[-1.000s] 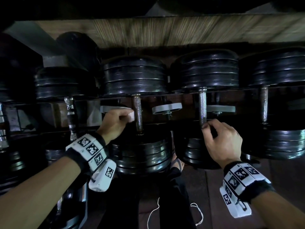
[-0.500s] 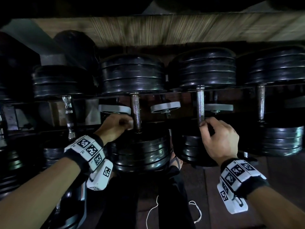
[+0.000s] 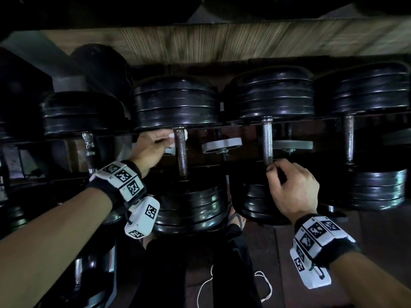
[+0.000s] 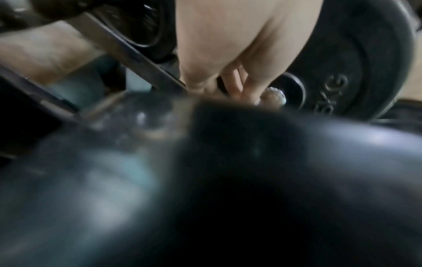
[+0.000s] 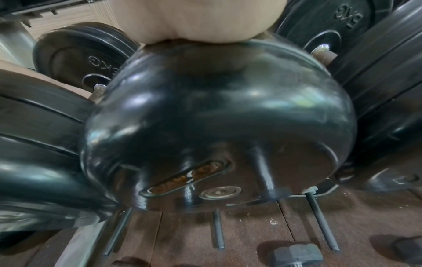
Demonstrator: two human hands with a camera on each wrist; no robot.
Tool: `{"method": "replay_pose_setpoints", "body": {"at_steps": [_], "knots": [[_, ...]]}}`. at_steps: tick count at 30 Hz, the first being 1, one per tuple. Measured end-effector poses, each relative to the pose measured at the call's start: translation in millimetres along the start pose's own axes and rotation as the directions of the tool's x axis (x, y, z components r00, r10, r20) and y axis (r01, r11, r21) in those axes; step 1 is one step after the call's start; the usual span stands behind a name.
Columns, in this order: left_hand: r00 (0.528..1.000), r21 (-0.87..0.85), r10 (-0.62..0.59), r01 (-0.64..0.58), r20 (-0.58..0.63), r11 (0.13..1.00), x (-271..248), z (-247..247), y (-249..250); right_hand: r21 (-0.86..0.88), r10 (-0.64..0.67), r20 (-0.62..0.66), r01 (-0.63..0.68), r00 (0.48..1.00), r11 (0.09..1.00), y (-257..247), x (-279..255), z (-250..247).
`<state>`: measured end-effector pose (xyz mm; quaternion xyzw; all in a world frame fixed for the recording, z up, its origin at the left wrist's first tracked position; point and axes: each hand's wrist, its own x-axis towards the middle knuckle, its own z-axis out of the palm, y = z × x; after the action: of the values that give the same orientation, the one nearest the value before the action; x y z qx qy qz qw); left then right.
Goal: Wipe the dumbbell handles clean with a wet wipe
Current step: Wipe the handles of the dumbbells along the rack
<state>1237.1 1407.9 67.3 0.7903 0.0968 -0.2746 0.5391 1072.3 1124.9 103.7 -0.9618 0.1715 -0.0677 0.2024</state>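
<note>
Black plate dumbbells lie side by side on a dark rack. My left hand point(image 3: 164, 142) holds a white wet wipe point(image 3: 171, 138) against the top of the second dumbbell's rusty handle point(image 3: 182, 158), just under its far plates. In the left wrist view my fingers point(image 4: 237, 86) curl beside the handle's end by a 5 kg plate point(image 4: 356, 72); the wipe is hidden there. My right hand point(image 3: 275, 170) grips the near end of the neighbouring knurled handle point(image 3: 266, 138). In the right wrist view a black plate point(image 5: 217, 117) hides the fingers.
More dumbbells lie at the left point(image 3: 89, 143) and right point(image 3: 349, 138). Grey discs point(image 3: 222, 144) sit on a lower tier behind the handles. A white cord point(image 3: 264, 285) lies on the wood floor by my legs. Threaded rods point(image 5: 319, 222) and a grey nut point(image 5: 297, 254) lie under the rack.
My left hand has slid the wipe up the handle from its lower part to its top end. The right hand has kept its hold on the other handle's near end.
</note>
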Motion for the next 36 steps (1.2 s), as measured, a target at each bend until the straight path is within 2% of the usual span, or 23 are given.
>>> {"method": "replay_pose_setpoints", "body": {"at_steps": [2,5,7,9,11,15,18,20,21,22,24,26,28,30,32,34,35,36], "knots": [[1.0,0.058,0.012,-0.013,0.021,0.998,0,0,-3,0.008,0.002,-0.002,-0.002,1.0,1.0,-1,0,0],[0.984,0.134,0.051,-0.074,0.169,0.988,-10,-2,-13,0.013,0.0,0.003,-0.001,1.0,1.0,0,-1,0],[0.967,0.172,0.044,-0.089,0.249,0.981,-23,0,-22,0.014,0.004,0.008,-0.004,1.0,1.0,0,-1,0],[0.966,0.294,-0.019,-0.06,0.259,0.954,-32,2,-33,0.01,0.015,0.002,-0.015,1.0,1.0,1,0,0],[0.977,0.375,-0.063,-0.019,0.206,0.927,-32,-1,-45,0.005,0.019,-0.006,-0.019,1.0,1.0,0,-1,0],[0.989,0.458,-0.118,0.066,0.085,0.887,-51,1,-25,0.012,0.006,0.015,-0.006,1.0,1.0,-3,1,-3],[0.995,0.496,-0.08,0.042,0.056,0.867,-75,2,-8,0.007,-0.017,0.044,0.016,0.999,1.0,-9,3,-9],[0.999,0.476,-0.015,-0.008,0.045,0.879,-92,10,11,0.065,0.003,0.136,-0.012,0.991,0.998,-13,7,-16],[0.998,0.446,0.008,-0.033,0.056,0.895,-100,18,24,0.115,0.014,0.244,-0.043,0.97,0.992,-13,10,-19],[0.996,0.392,0.025,-0.055,0.081,0.918,-104,27,30,0.167,0.007,0.374,-0.075,0.927,0.983,-13,14,-25],[0.99,0.279,0.054,-0.088,0.127,0.956,-109,52,49,0.304,-0.045,0.616,-0.185,0.786,0.935,-10,25,-35],[0.982,0.2,0.101,-0.132,0.159,0.971,-109,81,66,0.452,-0.14,0.732,-0.321,0.667,0.833,-3,37,-40],[0.974,0.126,0.133,-0.157,0.184,0.98,-104,108,77,0.523,-0.193,0.754,-0.396,0.629,0.754,6,48,-43],[0.972,0.038,0.13,-0.14,0.197,0.989,-100,128,83,0.559,-0.196,0.732,-0.41,0.653,0.721,17,56,-47],[0.973,0.028,0.12,-0.128,0.196,0.991,-97,141,82,0.57,-0.182,0.712,-0.408,0.678,0.713,29,61,-52],[0.976,0.172,0.122,-0.153,0.181,0.973,-94,144,73,0.514,-0.112,0.707,-0.398,0.698,0.76,48,66,-50],[0.98,0.306,0.128,-0.17,0.152,0.937,-93,140,66,0.435,-0.047,0.702,-0.376,0.71,0.818,60,69,-45],[0.981,0.468,0.154,-0.19,0.115,0.863,-91,134,58,0.326,0.022,0.698,-0.344,0.716,0.88,72,72,-40]]}}
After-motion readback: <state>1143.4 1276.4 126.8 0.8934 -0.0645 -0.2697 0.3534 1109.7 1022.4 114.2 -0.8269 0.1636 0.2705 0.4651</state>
